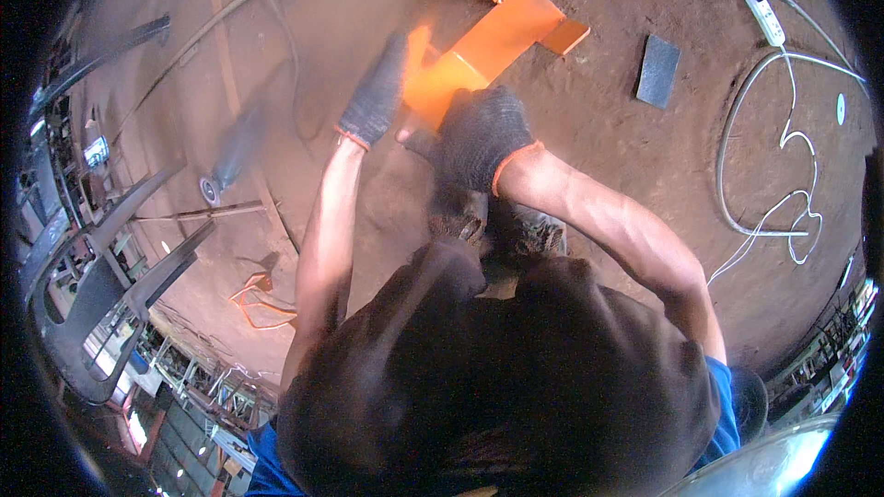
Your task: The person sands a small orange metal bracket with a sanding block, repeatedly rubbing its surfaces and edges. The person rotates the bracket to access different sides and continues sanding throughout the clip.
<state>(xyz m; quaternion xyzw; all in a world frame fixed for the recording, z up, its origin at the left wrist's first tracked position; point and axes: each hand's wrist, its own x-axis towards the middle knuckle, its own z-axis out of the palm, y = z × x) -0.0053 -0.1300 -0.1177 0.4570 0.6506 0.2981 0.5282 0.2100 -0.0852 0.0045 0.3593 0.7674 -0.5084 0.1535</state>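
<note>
An orange metal bracket [502, 37], a bent plate with small upturned tabs at its far end, slants across the floor space in front of my knees. My right hand [483, 138], in a dark knitted glove with an orange cuff, is closed on its near edge. Against the left flange is my left hand [376, 87], in a matching glove. It is slightly blurred, with its fingers pressed along the metal. The undersides of both grips are hidden.
A dark flat plate [657, 72] lies right of the bracket. Farther right are a white power strip [765, 18], a looped white cable [727, 147] and a small pale disc [841, 109]. To the left lie a blurred angle grinder [235, 156] and dark metal frames [101, 285].
</note>
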